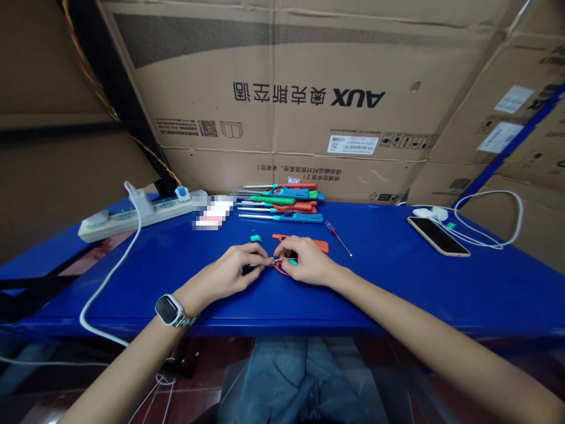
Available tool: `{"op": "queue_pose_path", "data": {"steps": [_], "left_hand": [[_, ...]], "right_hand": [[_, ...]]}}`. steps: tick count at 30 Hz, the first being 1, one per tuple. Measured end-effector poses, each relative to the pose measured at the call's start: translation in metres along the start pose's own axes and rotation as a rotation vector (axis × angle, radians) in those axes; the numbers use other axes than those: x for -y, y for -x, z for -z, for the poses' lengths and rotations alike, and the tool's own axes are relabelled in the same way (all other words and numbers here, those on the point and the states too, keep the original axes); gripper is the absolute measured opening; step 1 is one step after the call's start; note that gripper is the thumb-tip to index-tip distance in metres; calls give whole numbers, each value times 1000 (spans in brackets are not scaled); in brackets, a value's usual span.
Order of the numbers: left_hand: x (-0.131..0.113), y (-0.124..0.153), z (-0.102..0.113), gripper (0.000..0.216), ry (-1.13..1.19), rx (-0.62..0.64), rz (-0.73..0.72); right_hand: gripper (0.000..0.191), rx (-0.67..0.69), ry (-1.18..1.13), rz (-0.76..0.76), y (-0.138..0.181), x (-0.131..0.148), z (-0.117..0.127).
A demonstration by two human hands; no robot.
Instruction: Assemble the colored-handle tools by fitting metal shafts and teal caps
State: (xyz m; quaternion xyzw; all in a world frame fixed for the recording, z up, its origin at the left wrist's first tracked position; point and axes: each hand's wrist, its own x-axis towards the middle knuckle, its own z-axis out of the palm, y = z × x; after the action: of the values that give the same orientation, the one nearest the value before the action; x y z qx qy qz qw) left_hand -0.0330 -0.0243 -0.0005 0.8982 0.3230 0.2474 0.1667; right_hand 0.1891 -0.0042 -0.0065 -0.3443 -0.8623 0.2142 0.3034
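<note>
My left hand (236, 268) and my right hand (306, 260) meet at the middle of a blue table (397, 282). Both are closed in a pinch on an orange long-nosed lighter (279, 265) with a thin metal tube and a teal trigger. My left fingers grip the dark tube end, my right fingers hold the orange handle. A flat orange shell piece (320, 244) lies just behind my right hand. A small teal part (255, 238) lies behind my left hand. A watch sits on my left wrist.
A pile of several long lighters (282, 203) in blue, green and red lies at the back. A small red-handled screwdriver (338, 237) lies right of it. A white power strip (132, 215) with cable sits at left, a phone (436, 235) with white cable at right. Cardboard boxes stand behind.
</note>
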Motion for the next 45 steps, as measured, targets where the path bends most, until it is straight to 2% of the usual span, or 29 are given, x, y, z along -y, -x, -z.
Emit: {"op": "queue_pose_path", "data": {"steps": [11, 16, 22, 29, 34, 40, 45], "left_hand": [[6, -6, 0, 25, -9, 20, -40], [5, -6, 0, 26, -16, 14, -29], [8, -8, -2, 22, 92, -11, 28], [0, -4, -3, 24, -39, -5, 23], [1, -10, -5, 22, -12, 1, -21], [4, -15, -4, 21, 3, 8, -1], [8, -22, -2, 21, -4, 25, -1]], "right_hand": [[18, -21, 27, 20, 1, -4, -1], [18, -26, 55, 37, 2, -3, -1], [19, -29, 46, 42, 2, -3, -1], [19, -31, 38, 35, 3, -4, -3], [19, -37, 36, 14, 2, -2, -2], [24, -146, 13, -40, -2, -6, 23], [18, -44, 245, -153, -4, -31, 47]]}}
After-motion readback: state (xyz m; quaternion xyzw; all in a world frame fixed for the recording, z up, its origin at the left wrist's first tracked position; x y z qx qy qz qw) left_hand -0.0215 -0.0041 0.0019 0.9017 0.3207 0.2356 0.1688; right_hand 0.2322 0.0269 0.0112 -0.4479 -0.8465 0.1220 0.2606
